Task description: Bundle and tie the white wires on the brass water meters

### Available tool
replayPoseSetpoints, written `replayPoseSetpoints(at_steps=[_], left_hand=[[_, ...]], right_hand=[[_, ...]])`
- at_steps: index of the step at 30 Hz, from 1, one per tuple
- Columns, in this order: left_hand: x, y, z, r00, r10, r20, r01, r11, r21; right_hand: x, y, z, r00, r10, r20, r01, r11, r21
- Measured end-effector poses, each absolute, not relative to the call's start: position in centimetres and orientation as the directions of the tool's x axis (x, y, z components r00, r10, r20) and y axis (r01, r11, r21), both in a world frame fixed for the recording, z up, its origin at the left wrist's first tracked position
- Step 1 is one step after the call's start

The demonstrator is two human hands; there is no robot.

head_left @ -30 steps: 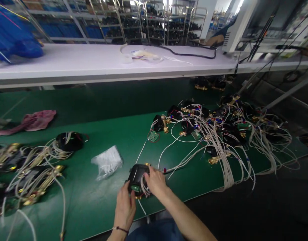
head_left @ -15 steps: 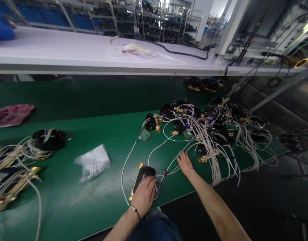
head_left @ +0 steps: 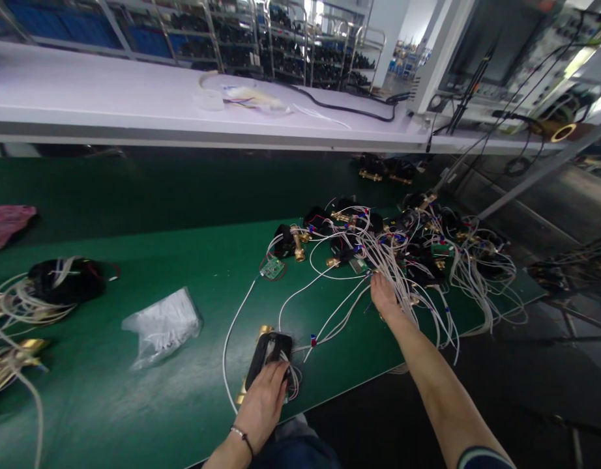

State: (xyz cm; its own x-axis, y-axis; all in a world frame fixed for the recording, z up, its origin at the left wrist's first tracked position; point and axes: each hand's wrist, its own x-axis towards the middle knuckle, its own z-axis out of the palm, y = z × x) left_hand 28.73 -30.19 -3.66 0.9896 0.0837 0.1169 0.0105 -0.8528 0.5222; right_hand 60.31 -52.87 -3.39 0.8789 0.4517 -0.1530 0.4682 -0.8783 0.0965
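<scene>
The black unit (head_left: 258,360) with brass ends lies aslant near the front edge of the green bench (head_left: 207,348), its lower brass end nearer that edge. The left hand (head_left: 265,395) lies over its lower right side, fingers together and slightly bent, beside a loop of thin wires; whether it grips cannot be told. A white cable (head_left: 225,348) bows around the unit's left, up to a small circuit board (head_left: 272,268). Farther left, a strip of green surface separates it from a clear bag (head_left: 166,326), and another strip parts the bag from more wired units (head_left: 66,281) at the far left. To the right, past a red-and-blue connector (head_left: 313,340), the right hand (head_left: 384,296) reaches the near-left border of a crowded cable pile (head_left: 422,268), fingers bunched narrow; their hold is hidden. The pale shelf (head_left: 134,98) spans the back, above the bench.
</scene>
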Motion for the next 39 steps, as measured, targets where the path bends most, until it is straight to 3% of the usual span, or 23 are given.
replayPoseSetpoints(at_steps=[4, 10, 16, 18, 20, 22, 24, 27, 30, 33, 36, 39], left_hand=[[27.9, -30.3, -3.5, 0.990, 0.090, 0.109, 0.017, -0.841, 0.541], [28.9, -30.7, -2.5, 0.985, 0.153, 0.077, 0.061, -0.732, 0.678], [34.5, -33.4, 0.3, 0.980, 0.170, 0.100, 0.003, -0.516, 0.856], [36.3, -34.3, 1.2, 0.986, 0.117, 0.118, -0.058, -0.425, 0.903], [37.2, -34.7, 1.9, 0.997, -0.020, 0.079, -0.081, -0.306, 0.949], [37.0, -34.1, 2.2, 0.983, -0.178, -0.051, 0.019, -0.180, 0.984], [36.2, -32.3, 2.4, 0.959, -0.207, -0.194, 0.180, -0.084, 0.980], [34.7, -28.0, 2.7, 0.972, -0.027, -0.235, 0.236, 0.174, 0.956], [33.7, -23.6, 3.2, 0.971, 0.150, -0.187, 0.084, 0.517, 0.852], [33.1, -21.0, 3.5, 0.949, 0.242, -0.200, -0.021, 0.685, 0.728], [33.0, -20.7, 3.2, 0.927, 0.306, -0.217, -0.072, 0.713, 0.698], [33.4, -22.0, 2.8, 0.903, 0.381, -0.198, -0.079, 0.600, 0.796]], right_hand=[[62.1, -53.1, -1.6, 0.889, 0.428, -0.166, 0.448, -0.887, 0.110], [58.8, -53.6, 2.8, 0.782, 0.598, -0.178, 0.614, -0.788, 0.048], [48.6, -52.4, 8.7, 0.560, 0.814, 0.152, 0.822, -0.523, -0.226], [45.7, -51.7, 11.5, 0.530, 0.810, 0.250, 0.835, -0.449, -0.317], [44.0, -51.3, 14.2, 0.547, 0.769, 0.331, 0.820, -0.411, -0.398], [43.9, -51.6, 16.1, 0.596, 0.698, 0.397, 0.789, -0.416, -0.453], [44.9, -52.6, 16.6, 0.671, 0.594, 0.443, 0.737, -0.476, -0.479], [47.0, -54.7, 14.6, 0.791, 0.527, 0.311, 0.603, -0.587, -0.540], [47.5, -56.0, 10.6, 0.790, 0.612, -0.045, 0.431, -0.605, -0.670], [45.6, -54.9, 6.5, 0.748, 0.648, -0.143, 0.373, -0.589, -0.717], [41.6, -51.2, 3.9, 0.724, 0.666, -0.178, 0.506, -0.689, -0.519], [37.2, -45.5, 3.6, 0.568, 0.756, -0.326, 0.683, -0.654, -0.324]])
